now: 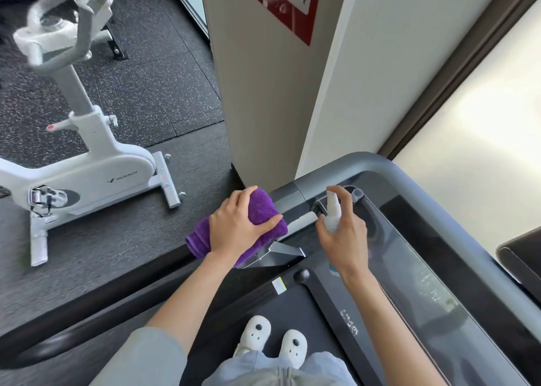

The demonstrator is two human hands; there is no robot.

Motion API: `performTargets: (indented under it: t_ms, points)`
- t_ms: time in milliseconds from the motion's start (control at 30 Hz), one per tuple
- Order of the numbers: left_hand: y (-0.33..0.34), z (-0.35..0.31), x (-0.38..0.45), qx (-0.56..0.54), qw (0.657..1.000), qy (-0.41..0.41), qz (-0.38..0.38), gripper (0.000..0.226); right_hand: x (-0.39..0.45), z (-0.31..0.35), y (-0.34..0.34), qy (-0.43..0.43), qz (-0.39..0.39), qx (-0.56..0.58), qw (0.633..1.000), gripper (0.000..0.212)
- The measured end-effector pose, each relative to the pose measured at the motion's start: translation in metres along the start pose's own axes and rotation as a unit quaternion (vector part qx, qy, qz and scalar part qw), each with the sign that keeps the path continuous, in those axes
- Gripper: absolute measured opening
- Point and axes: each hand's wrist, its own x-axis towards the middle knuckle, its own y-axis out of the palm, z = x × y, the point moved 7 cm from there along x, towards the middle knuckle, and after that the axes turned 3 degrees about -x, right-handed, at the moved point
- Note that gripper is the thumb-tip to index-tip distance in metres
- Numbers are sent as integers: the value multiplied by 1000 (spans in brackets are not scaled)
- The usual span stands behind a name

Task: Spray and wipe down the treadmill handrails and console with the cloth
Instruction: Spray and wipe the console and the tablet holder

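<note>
Left hand [240,224] is palm down on the purple cloth [263,210], fingers curled over its far side and thumb stretched along the near edge toward the right, so the bunched cloth is gripped and pressed onto the left handrail [96,298]. The cloth bulges out beyond the knuckles and a folded end hangs just left of the wrist. The forearm runs straight back to a grey sleeve [152,356].

Right hand [344,233] is upright, wrist slightly bent, wrapped around a small white spray bottle [333,210]. The index finger arches over the top of the nozzle; the other fingers close round the far side of the body, thumb on the near side. The nozzle faces left, toward the cloth hand, the two hands near but apart.

Past the right fingertips lies the dark glossy console [424,268], with a recessed tray right behind the bottle. A curved grey rail [409,175] frames the console's far edge.

Below the wrists, white slippers [272,339] stand on the treadmill belt [248,312]. Far left of the cloth hand, a white exercise bike [87,175] sits on the speckled floor.
</note>
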Motion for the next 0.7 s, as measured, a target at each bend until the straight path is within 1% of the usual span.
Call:
performTargets:
  t_ms: [100, 233, 333, 433, 633, 700]
  points:
    - [0, 0, 0, 0, 1000, 2, -8, 87, 3, -2, 1, 14, -1, 9, 1000, 54]
    - [0, -1, 0, 4, 1000, 8, -12, 86, 0, -5, 1, 22, 17, -7, 1000, 53]
    - [0, -2, 1, 7, 1000, 7, -14, 86, -3, -10, -4, 18, 16, -18, 1000, 58]
    - [-1, -2, 1, 10, 1000, 6, -15, 86, -3, -15, -9, 18, 24, -5, 1000, 58]
    - [-3, -3, 0, 14, 1000, 3, -19, 85, -3, -5, -5, -9, 45, 15, 999, 61]
    - [-3, -3, 0, 15, 1000, 5, -19, 85, -2, -4, -4, 1, 41, 15, 999, 62]
